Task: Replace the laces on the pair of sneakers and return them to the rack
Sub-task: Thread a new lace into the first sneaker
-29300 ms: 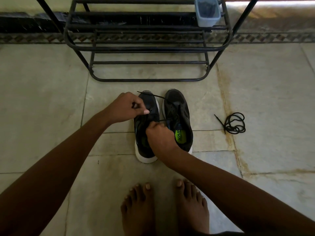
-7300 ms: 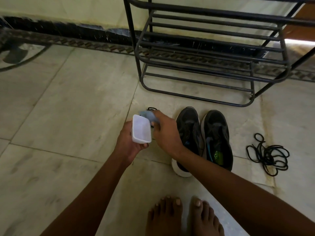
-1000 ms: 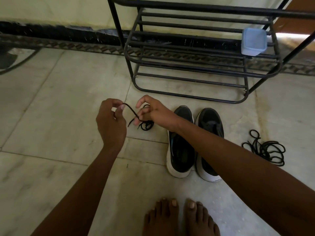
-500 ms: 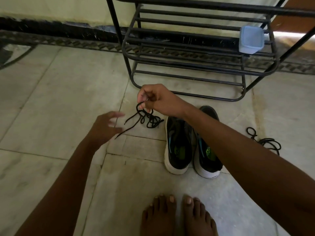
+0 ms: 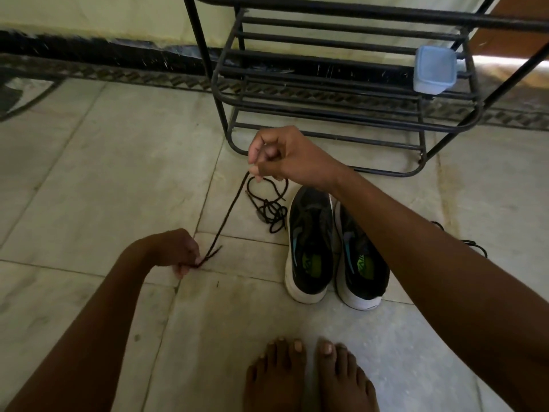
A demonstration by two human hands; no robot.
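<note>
**Limp lace drawn out between two hands, sneakers waiting unlaced**

At about 8 o'clock in the view, the left hand [image 5: 173,250] is seen pinching the ends of a black lace [image 5: 228,214], the fingers curled tight on them. From there the lace is stretched up toward 12 o'clock, where it is gripped by the right hand [image 5: 280,157] with curled fingers; the rest hangs in a loose tangle down to the floor [image 5: 89,173], just beside the sneakers [image 5: 332,251].

The lace is judged to be very light, soft and wholly limp, so it would be best taken by its stiffer tips, and kept taut to shake out the snarl.

The sneakers stand side by side near 3 o'clock, apparently without laces; they are judged light and firm-soled, best lifted by heel or collar. Behind them, toward 1 o'clock, stands the rack [image 5: 341,84], with a pale blue container [image 5: 433,69] on a shelf. More black cord [image 5: 472,245] is partly hidden behind the right forearm.
</note>
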